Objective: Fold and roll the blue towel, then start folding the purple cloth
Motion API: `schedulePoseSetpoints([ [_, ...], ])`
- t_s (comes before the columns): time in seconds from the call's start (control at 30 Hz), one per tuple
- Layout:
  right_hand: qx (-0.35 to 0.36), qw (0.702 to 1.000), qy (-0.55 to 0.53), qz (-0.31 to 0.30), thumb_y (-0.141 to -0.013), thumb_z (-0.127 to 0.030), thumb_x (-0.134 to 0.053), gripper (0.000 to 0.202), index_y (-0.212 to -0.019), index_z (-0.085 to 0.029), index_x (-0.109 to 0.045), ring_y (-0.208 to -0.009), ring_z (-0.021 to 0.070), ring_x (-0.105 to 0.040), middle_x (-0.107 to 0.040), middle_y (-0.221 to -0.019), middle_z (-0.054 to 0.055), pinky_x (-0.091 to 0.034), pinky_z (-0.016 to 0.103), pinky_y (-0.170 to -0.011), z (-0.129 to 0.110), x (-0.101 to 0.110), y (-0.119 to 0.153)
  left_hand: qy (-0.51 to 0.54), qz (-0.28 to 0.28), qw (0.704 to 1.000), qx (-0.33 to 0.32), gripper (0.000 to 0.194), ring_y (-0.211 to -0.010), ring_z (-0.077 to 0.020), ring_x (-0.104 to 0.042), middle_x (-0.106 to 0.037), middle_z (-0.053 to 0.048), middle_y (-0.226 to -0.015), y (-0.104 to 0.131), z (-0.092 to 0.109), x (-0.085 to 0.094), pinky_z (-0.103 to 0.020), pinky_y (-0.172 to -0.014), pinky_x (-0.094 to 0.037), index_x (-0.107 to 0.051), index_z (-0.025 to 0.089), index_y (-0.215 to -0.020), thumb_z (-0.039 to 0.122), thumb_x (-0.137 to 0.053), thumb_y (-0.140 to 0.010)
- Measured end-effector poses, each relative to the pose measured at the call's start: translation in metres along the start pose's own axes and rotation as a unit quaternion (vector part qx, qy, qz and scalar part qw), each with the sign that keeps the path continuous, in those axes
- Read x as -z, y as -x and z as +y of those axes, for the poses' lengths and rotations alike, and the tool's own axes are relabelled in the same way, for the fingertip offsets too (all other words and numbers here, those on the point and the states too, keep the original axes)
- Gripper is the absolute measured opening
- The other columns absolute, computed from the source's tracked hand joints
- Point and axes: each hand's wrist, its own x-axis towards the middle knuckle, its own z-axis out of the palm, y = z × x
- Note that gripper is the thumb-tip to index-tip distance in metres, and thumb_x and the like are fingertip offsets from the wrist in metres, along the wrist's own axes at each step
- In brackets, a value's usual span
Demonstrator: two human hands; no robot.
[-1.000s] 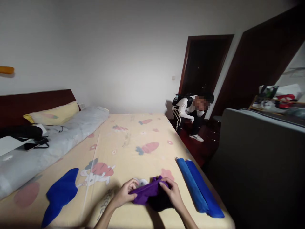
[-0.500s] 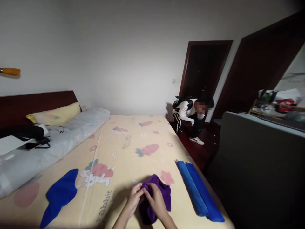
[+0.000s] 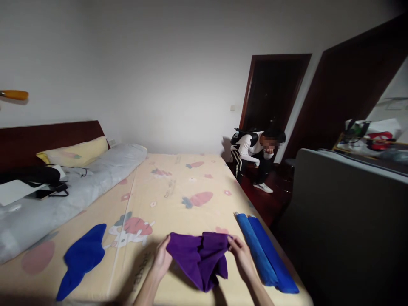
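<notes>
A purple cloth [image 3: 200,255] hangs between my two hands over the near part of the bed, its top edge pulled apart and its lower part drooping in folds. My left hand [image 3: 162,257] pinches its left upper corner. At the right upper corner, my right hand [image 3: 240,255] grips it between thumb and fingers. A crumpled blue cloth [image 3: 84,257] lies on the bed to the left. Two long blue folded umbrellas or rolled cloths, I cannot tell which [image 3: 266,250], lie side by side near the right edge.
The patterned bed sheet [image 3: 172,182] spreads ahead. Along the left lies a grey bedroll [image 3: 105,178] with a yellow pillow [image 3: 76,153] and dark items. A person [image 3: 251,148] sits bent over beyond the bed's right side. A dark panel [image 3: 347,221] stands at right.
My hands have moved apart, the left leftward and the right rightward. The purple cloth, bunched between them before, is now stretched along its top edge. The seated person's hand has shifted near the face.
</notes>
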Motion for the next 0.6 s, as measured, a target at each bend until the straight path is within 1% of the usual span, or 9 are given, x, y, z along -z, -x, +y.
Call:
schedulePoseSetpoints([
  [0.07, 0.013, 0.999, -0.018, 0.031, -0.060, -0.057, -0.076, 0.040, -0.075, -0.020, -0.068, -0.064, 0.0139, -0.054, -0.064, -0.067, -0.002, -0.044, 0.026, -0.061, -0.023, 0.022, -0.012, 0.003, 0.045, 0.999, -0.023, 0.004, -0.088, -0.0222, -0.073, -0.077, -0.006, -0.077, -0.002, 0.033, 0.003, -0.033, -0.084, -0.057, -0.071, 0.016, -0.077, 0.017, -0.070, -0.074],
  [0.1, 0.019, 0.999, -0.025, 0.044, -0.059, -0.056, -0.077, 0.040, -0.076, -0.021, -0.068, -0.064, 0.0140, -0.055, -0.064, -0.068, -0.002, -0.045, 0.026, -0.061, -0.035, 0.032, -0.018, 0.005, 0.056, 0.998, -0.033, 0.004, -0.084, -0.0203, -0.073, -0.077, -0.005, -0.075, -0.002, 0.050, 0.005, -0.031, -0.082, -0.058, -0.070, 0.016, -0.077, 0.014, -0.068, -0.075],
  [0.23, 0.040, 0.994, -0.056, 0.084, -0.055, -0.051, -0.082, 0.040, -0.079, -0.022, -0.069, -0.064, 0.0133, -0.056, -0.066, -0.069, -0.003, -0.047, 0.025, -0.061, -0.081, 0.062, -0.029, -0.013, 0.078, 0.993, -0.090, 0.013, -0.074, -0.0138, -0.072, -0.075, -0.001, -0.073, 0.007, 0.112, 0.009, -0.021, -0.071, -0.057, -0.069, 0.017, -0.080, 0.006, -0.066, -0.074],
  [0.3, 0.049, 0.992, -0.061, 0.096, -0.054, -0.048, -0.083, 0.040, -0.081, -0.022, -0.069, -0.063, 0.0127, -0.056, -0.066, -0.069, -0.003, -0.047, 0.023, -0.060, -0.100, 0.071, -0.029, -0.040, 0.100, 0.987, -0.121, 0.020, -0.070, -0.0117, -0.071, -0.075, 0.000, -0.074, 0.016, 0.138, 0.011, -0.018, -0.067, -0.056, -0.069, 0.018, -0.084, 0.001, -0.065, -0.072],
  [0.37, 0.059, 0.991, -0.049, 0.106, -0.057, -0.048, -0.082, 0.040, -0.084, -0.022, -0.069, -0.062, 0.0120, -0.056, -0.066, -0.069, -0.003, -0.046, 0.022, -0.058, -0.114, 0.080, -0.027, -0.068, 0.127, 0.979, -0.145, 0.026, -0.069, -0.0108, -0.070, -0.075, 0.001, -0.077, 0.024, 0.160, 0.015, -0.018, -0.066, -0.055, -0.068, 0.019, -0.090, 0.001, -0.065, -0.071],
  [0.43, 0.070, 0.990, -0.027, 0.120, -0.058, -0.049, -0.081, 0.042, -0.086, -0.021, -0.068, -0.062, 0.0126, -0.057, -0.066, -0.068, -0.002, -0.046, 0.022, -0.056, -0.125, 0.087, -0.024, -0.103, 0.147, 0.970, -0.166, 0.027, -0.073, -0.0120, -0.071, -0.075, 0.001, -0.081, 0.030, 0.178, 0.023, -0.019, -0.067, -0.056, -0.068, 0.020, -0.095, 0.007, -0.067, -0.072],
  [0.5, 0.077, 0.988, -0.009, 0.135, -0.058, -0.051, -0.080, 0.044, -0.087, -0.021, -0.067, -0.058, 0.0135, -0.057, -0.065, -0.066, -0.001, -0.045, 0.024, -0.052, -0.133, 0.094, -0.021, -0.151, 0.162, 0.957, -0.188, 0.027, -0.078, -0.0151, -0.071, -0.075, 0.000, -0.083, 0.033, 0.193, 0.034, -0.023, -0.070, -0.057, -0.068, 0.020, -0.098, 0.017, -0.071, -0.072],
  [0.57, 0.078, 0.985, -0.003, 0.154, -0.056, -0.052, -0.080, 0.046, -0.086, -0.021, -0.066, -0.052, 0.0125, -0.053, -0.061, -0.061, -0.002, -0.043, 0.025, -0.048, -0.139, 0.100, -0.017, -0.210, 0.178, 0.938, -0.212, 0.031, -0.084, -0.0192, -0.071, -0.076, -0.001, -0.084, 0.035, 0.205, 0.045, -0.027, -0.073, -0.059, -0.068, 0.021, -0.100, 0.031, -0.074, -0.071],
  [0.6, 0.080, 0.983, -0.006, 0.164, -0.055, -0.053, -0.080, 0.046, -0.085, -0.021, -0.066, -0.050, 0.0115, -0.051, -0.059, -0.059, -0.003, -0.042, 0.024, -0.046, -0.141, 0.103, -0.015, -0.242, 0.198, 0.921, -0.231, 0.034, -0.087, -0.0208, -0.071, -0.076, -0.001, -0.084, 0.036, 0.211, 0.051, -0.029, -0.074, -0.059, -0.068, 0.021, -0.100, 0.038, -0.074, -0.071],
])
